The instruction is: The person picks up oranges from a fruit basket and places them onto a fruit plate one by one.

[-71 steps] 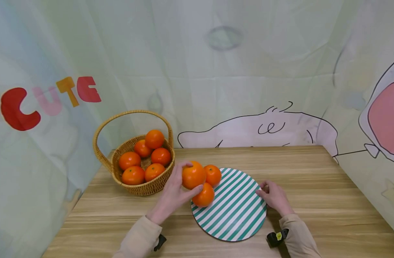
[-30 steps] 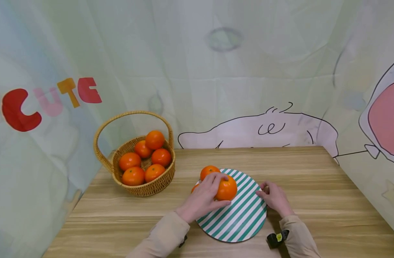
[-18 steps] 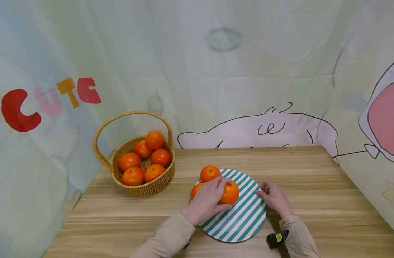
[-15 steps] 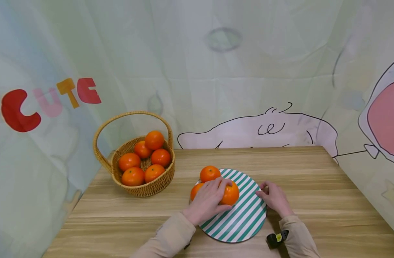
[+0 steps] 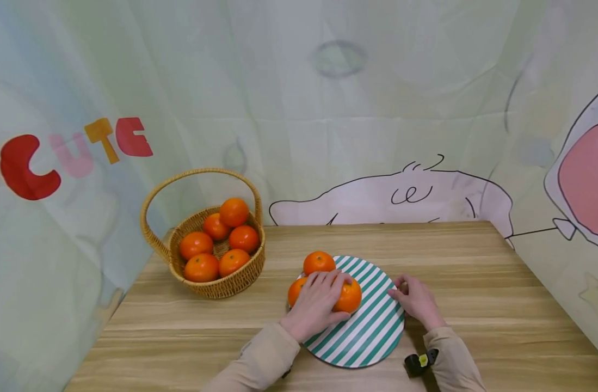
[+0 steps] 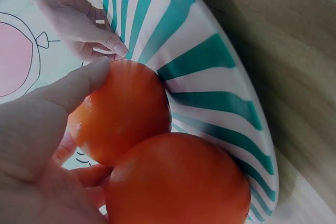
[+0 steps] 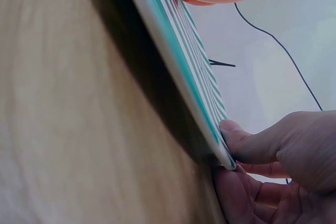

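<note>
In the head view a round plate (image 5: 372,332) with green and white stripes lies on the table. My left hand (image 5: 314,305) holds an orange (image 5: 350,296) over the plate's left half, thumb at its near side and fingers over the top. The left wrist view shows this orange against the striped surface, with a second orange (image 6: 178,182) touching it. That second one is partly hidden by my hand in the head view. Behind it, at the plate's far left edge, sits a third orange (image 5: 319,262). My right hand (image 5: 418,299) pinches the plate's right rim between thumb and fingers.
To the left stands a wicker basket (image 5: 232,284) with a tall arched handle (image 5: 201,171) and several oranges inside. The wooden tabletop (image 5: 455,250) ends at a printed cloth backdrop (image 5: 289,136).
My left hand has carried its orange rightward and down from above the plate's left edge, and has stayed almost still for the last half second. The right hand keeps its grip on the rim.
</note>
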Demonstrator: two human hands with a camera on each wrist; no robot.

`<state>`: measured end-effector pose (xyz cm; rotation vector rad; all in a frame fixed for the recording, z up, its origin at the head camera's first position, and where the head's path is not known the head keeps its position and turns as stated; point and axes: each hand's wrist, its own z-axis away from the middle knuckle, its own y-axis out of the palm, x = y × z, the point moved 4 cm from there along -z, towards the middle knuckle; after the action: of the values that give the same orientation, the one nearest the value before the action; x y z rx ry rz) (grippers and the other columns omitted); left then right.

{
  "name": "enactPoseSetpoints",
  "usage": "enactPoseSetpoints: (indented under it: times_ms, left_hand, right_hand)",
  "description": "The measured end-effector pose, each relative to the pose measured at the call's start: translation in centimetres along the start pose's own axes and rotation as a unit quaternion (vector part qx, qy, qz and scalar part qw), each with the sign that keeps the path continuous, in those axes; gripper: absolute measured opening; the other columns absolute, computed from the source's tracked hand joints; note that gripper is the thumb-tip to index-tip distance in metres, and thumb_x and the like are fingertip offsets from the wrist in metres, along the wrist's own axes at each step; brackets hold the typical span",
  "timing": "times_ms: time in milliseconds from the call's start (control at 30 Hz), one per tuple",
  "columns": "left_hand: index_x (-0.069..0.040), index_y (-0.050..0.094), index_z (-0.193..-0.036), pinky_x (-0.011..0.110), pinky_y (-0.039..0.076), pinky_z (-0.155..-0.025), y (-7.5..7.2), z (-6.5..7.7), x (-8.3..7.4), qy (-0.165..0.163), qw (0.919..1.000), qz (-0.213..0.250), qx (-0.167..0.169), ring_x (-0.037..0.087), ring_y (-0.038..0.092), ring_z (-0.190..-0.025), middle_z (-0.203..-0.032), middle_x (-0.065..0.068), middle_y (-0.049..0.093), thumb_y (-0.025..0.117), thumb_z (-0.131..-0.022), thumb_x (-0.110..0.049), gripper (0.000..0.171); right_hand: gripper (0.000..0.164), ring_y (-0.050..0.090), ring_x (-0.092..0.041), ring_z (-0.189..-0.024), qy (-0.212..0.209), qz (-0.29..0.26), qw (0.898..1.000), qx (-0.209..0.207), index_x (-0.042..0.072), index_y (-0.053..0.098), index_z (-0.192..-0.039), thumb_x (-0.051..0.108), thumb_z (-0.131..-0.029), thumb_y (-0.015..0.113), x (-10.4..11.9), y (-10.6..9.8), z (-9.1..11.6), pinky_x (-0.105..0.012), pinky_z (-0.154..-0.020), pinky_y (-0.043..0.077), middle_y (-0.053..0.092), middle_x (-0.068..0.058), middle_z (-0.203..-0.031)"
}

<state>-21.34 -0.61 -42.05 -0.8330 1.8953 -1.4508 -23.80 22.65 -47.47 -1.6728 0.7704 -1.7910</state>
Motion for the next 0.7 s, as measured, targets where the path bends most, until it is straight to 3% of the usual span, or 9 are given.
enactPoseSetpoints:
  times_ms: [167,400,700]
  left_hand:
    - [-0.019,0.052,-0.128,0.043,0.037,-0.111,-0.01,0.00,0.18,-0.012,0.9997,0.019,-0.012,0.019,0.056,-0.123,-0.129,0.000,0.060,0.082,-0.081,-0.045,0.061]
    - [-0.019,0.053,-0.128,0.039,0.040,-0.106,0.11,-0.04,0.25,-0.016,0.9991,0.000,-0.040,0.019,0.057,-0.118,-0.125,-0.002,0.061,0.083,-0.079,-0.047,0.063]
    - [-0.020,0.052,-0.128,0.039,0.042,-0.105,0.22,-0.18,0.23,-0.028,0.9984,-0.004,-0.049,0.020,0.055,-0.115,-0.122,-0.002,0.062,0.083,-0.078,-0.048,0.065]
  right_hand:
    - [0.022,0.052,-0.019,-0.067,-0.003,0.003,1.000,-0.002,-0.003,0.060,-0.106,0.014,-0.095,0.067,0.10,-0.09,0.07,-0.029,-0.060,0.038,0.060,-0.010,-0.078]
    - [0.022,0.053,-0.019,-0.067,-0.006,0.004,1.000,-0.004,-0.002,0.060,-0.105,0.015,-0.095,0.067,0.08,-0.06,0.06,-0.029,-0.060,0.039,0.061,-0.010,-0.077]
    - [0.022,0.052,-0.019,-0.066,-0.009,0.003,1.000,-0.007,-0.003,0.060,-0.106,0.015,-0.095,0.067,0.10,-0.08,0.06,-0.029,-0.059,0.039,0.060,-0.009,-0.076]
